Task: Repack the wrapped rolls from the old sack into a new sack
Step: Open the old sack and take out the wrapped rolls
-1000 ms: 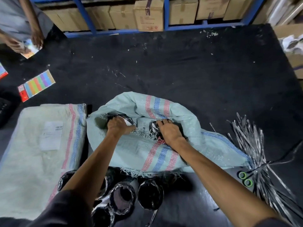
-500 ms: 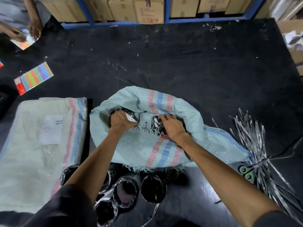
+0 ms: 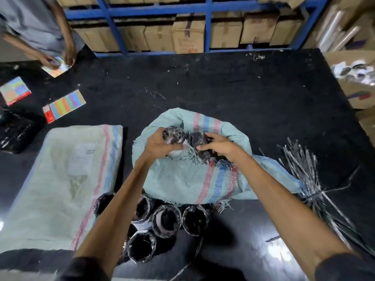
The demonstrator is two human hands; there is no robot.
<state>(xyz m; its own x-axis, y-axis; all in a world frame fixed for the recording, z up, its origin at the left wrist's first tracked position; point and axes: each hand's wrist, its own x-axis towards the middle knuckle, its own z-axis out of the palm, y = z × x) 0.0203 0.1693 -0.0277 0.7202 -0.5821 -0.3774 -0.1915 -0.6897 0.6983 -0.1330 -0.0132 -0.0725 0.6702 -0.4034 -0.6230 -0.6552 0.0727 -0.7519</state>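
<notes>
Your left hand (image 3: 160, 147) grips one wrapped roll (image 3: 175, 135), your right hand (image 3: 221, 148) a second roll (image 3: 197, 139), both at the mouth of the pale green sack (image 3: 182, 179) on the black surface (image 3: 243, 88).

Beyond the green sack (image 3: 182, 179), bare black counter (image 3: 243, 94) runs open to the blue rack (image 3: 162, 51). Left, a flat pale sack (image 3: 56, 189) lies just beside it; wrapped rolls (image 3: 166, 222) crowd its near edge; a bundle of silver straps (image 3: 304, 171) fans out on the right.
</notes>
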